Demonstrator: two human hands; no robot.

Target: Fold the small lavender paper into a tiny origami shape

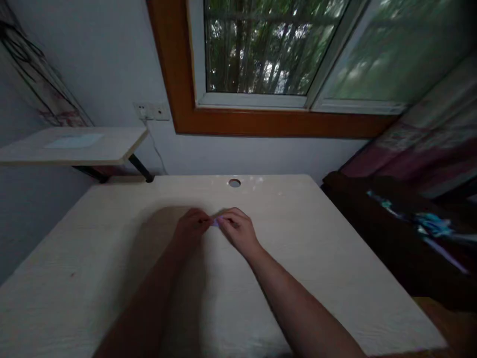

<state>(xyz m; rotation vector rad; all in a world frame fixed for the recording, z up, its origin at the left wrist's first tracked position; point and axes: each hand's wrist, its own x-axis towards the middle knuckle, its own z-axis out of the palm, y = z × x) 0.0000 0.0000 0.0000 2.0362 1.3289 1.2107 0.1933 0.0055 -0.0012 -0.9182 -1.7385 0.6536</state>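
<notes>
Both of my hands meet at the middle of a pale wooden desk (112, 258). My left hand (191, 226) and my right hand (237, 228) have their fingers curled and pinched together on a small purple object (216, 222) held between them. Only a sliver of it shows, so I cannot tell what it is. The hands rest low on the desk top.
A round cable hole (234, 182) lies in the desk behind the hands. A small shelf (74, 145) juts from the left wall, with a wall socket (151, 111) beside it. A window (268, 49) is straight ahead, and dark furniture with fabric (410, 219) stands on the right.
</notes>
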